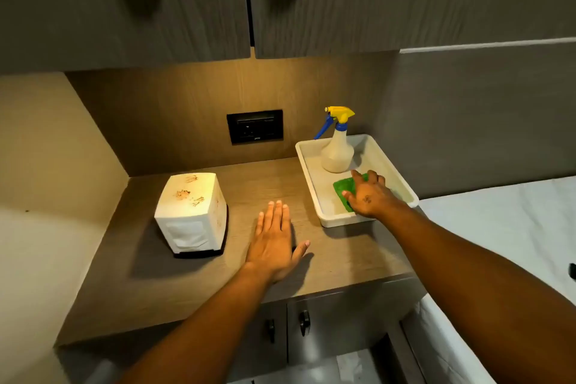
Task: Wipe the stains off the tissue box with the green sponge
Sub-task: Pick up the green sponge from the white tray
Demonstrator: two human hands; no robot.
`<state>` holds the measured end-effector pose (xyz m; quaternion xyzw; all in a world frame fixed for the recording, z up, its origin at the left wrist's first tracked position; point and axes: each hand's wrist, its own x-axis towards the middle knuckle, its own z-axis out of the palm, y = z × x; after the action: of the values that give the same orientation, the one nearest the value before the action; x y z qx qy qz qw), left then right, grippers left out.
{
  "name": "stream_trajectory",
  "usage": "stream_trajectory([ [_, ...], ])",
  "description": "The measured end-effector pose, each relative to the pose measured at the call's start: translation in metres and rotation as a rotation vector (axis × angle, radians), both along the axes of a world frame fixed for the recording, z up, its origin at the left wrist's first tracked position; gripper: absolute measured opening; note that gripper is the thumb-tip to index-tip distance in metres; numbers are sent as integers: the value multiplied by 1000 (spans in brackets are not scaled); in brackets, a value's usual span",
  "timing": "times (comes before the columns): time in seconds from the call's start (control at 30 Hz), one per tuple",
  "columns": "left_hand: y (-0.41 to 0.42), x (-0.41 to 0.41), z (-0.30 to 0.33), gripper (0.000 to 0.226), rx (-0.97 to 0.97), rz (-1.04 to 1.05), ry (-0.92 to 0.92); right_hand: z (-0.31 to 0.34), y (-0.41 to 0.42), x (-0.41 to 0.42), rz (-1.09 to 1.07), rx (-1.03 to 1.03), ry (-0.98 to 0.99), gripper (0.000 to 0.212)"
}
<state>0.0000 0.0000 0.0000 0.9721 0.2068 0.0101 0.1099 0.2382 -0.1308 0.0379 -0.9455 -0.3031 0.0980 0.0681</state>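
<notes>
Under the right grip (367,195), fingers spread and not yet closed, lies the green sponge (344,188) in the tray (311,171); the tissue box (191,212) stands well left, beyond the flat, empty left grip (274,238); a careless lift could topple the spray bottle (338,150) just behind.

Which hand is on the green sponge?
The right hand, reaching into the white tray onto the sponge. The left hand lies flat on the counter, touching nothing else.

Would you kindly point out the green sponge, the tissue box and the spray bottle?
green sponge (343,186): head view, uncovered left part.
tissue box (187,193): head view, stained top face.
spray bottle (337,154): head view, pale body.
</notes>
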Motion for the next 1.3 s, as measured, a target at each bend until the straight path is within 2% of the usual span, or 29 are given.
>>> stream_trajectory([
  [0.1,7,12,-7,96,-38,21,24,-12,10,14,36,-168,90,84],
  [0.27,11,20,-18,95,-84,30,35,-18,17,23,41,-231,176,99],
  [0.47,10,33,-32,95,-76,68,11,-32,22,37,80,-243,169,85],
  [0.63,15,37,-39,98,-44,81,20,-38,28,45,130,-281,74,75],
  [0.8,19,39,-34,101,-60,67,71,-32,28,49,128,-155,113,64],
  [0.93,30,37,-6,103,29,50,84,-9,31,48,129,-51,156,62],
  [1.13,36,22,59,99,90,67,-59,39,62,20,238,171,141,66],
  [1.3,50,1,101,97,181,101,-156,69,105,-27,381,272,172,68],
])
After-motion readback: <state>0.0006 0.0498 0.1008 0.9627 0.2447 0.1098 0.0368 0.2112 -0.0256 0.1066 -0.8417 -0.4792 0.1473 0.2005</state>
